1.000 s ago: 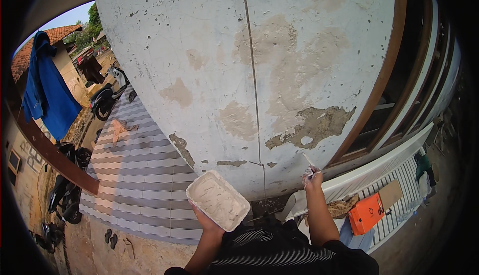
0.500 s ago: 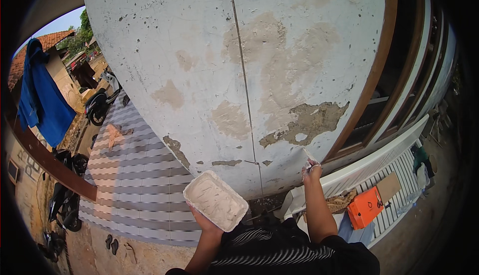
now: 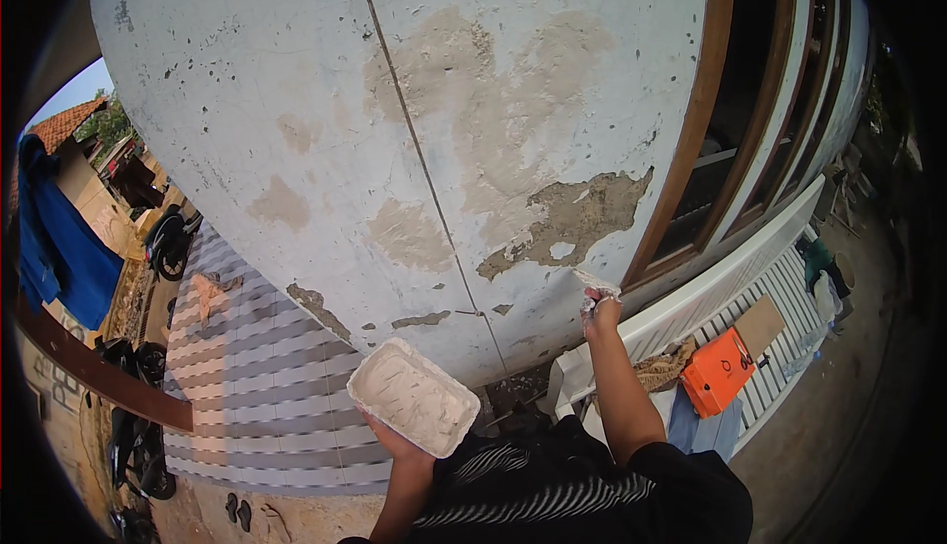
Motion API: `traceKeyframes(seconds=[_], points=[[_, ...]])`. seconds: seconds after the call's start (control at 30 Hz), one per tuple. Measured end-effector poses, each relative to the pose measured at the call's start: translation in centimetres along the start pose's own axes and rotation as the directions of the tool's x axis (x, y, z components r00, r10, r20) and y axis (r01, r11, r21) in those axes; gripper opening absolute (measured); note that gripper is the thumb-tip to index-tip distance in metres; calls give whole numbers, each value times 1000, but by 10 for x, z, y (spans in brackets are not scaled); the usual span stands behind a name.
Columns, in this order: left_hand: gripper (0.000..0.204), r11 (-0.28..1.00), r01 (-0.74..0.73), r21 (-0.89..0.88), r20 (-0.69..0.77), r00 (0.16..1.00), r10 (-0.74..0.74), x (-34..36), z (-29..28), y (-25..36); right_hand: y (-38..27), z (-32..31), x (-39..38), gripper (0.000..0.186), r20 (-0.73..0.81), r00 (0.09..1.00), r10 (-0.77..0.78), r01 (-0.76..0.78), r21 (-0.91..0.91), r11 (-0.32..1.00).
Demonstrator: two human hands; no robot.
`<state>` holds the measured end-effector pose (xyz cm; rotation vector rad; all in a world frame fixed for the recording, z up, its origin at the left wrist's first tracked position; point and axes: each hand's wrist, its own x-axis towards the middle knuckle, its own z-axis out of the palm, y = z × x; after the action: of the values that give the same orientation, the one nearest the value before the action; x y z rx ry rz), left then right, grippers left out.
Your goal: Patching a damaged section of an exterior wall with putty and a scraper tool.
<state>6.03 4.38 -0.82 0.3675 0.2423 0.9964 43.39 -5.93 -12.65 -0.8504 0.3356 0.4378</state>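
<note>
My left hand [image 3: 399, 441] is closed round the lower side of a white rectangular tub [image 3: 467, 425], tilted in front of my body. Pale beige putty [image 3: 414, 394] fills it, its surface streaked. My right hand [image 3: 602, 315], smeared with putty, grips a putty-covered tool, apparently a putty knife [image 3: 595, 282]. Its tip points up and left at the wall, close below a bare patch [image 3: 592, 217] where rough grey-brown render shows. I cannot tell whether the tip touches. The white wall [image 3: 266, 80] carries several beige filled areas [image 3: 488, 100].
A brown-framed window [image 3: 681, 189] borders the wall on the right. Below it stands a white slatted bench [image 3: 681, 322] with an orange box [image 3: 717, 371] and cloths. Striped tiles [image 3: 266, 386] cover the left floor. Sandals [image 3: 239, 511], motorbikes [image 3: 170, 243] and a hanging blue cloth [image 3: 64, 248] are farther left.
The view has turned, so the wall sits farther left and lower-tilted. My right hand has tipped the putty knife farther left beneath the bare patch. The tub stays in my left hand.
</note>
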Motion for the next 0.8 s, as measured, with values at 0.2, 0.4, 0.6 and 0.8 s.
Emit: traceKeyframes(seconds=[0.2, 0.4, 0.6, 0.8], points=[[65, 1000, 10, -10, -1, 1000, -10, -4, 12, -1, 28, 17, -17, 16, 153, 987, 53, -53, 0, 999], [64, 999, -41, -21, 50, 998, 42, -8, 15, 3, 46, 11, -25, 17, 172, 982, 70, -72, 5, 997], [64, 998, -63, -30, 48, 997, 65, -11, 7, 10, 33, -15, -16, 16, -7, 1000, 20, -18, 211, 977], [65, 999, -38, -11, 44, 998, 38, -9, 11, 4, 31, 1, -14, 13, 72, 993, 95, -103, 113, 988]])
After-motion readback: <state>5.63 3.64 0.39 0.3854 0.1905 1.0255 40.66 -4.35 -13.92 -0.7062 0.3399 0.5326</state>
